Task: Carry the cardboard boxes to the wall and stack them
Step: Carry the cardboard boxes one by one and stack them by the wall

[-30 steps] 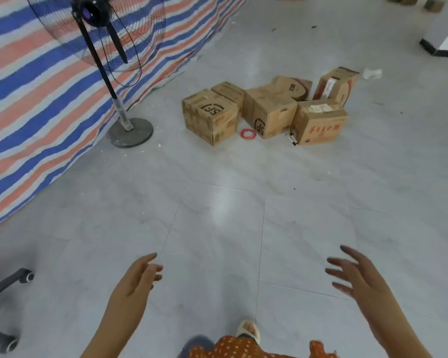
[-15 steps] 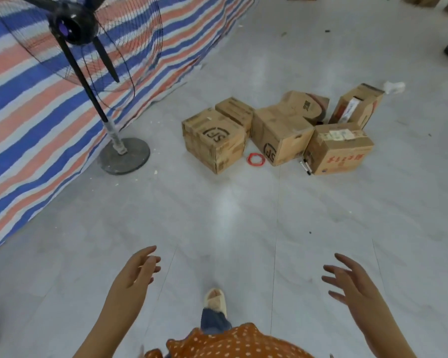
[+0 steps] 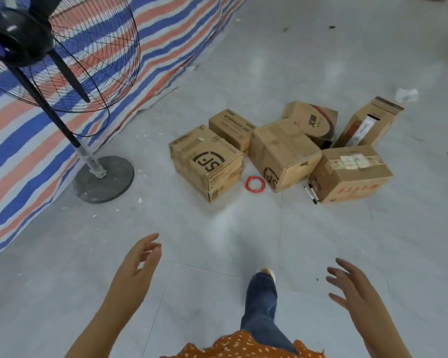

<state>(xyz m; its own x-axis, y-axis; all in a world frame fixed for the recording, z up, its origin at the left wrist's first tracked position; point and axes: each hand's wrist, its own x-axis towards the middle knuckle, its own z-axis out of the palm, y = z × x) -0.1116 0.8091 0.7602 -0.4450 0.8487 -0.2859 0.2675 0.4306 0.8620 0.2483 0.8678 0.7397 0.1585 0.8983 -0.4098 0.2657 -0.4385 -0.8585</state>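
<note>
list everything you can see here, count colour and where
cardboard boxes: six, brown, clustered on the floor ahead
wire coil: one, red, on the floor between the two front SF boxes
markers: two, black and white, beside the right front box
standing fan: one, black, left, round grey base
tarp: one, blue, orange and white stripes, along the left
crumpled scrap: one, white, far right floor
floor: grey tiles
left hand: open, empty
right hand: open, empty

Left hand (image 3: 140, 262) raised forward, fingers loosely spread, right hand (image 3: 352, 288) likewise, both empty
</note>
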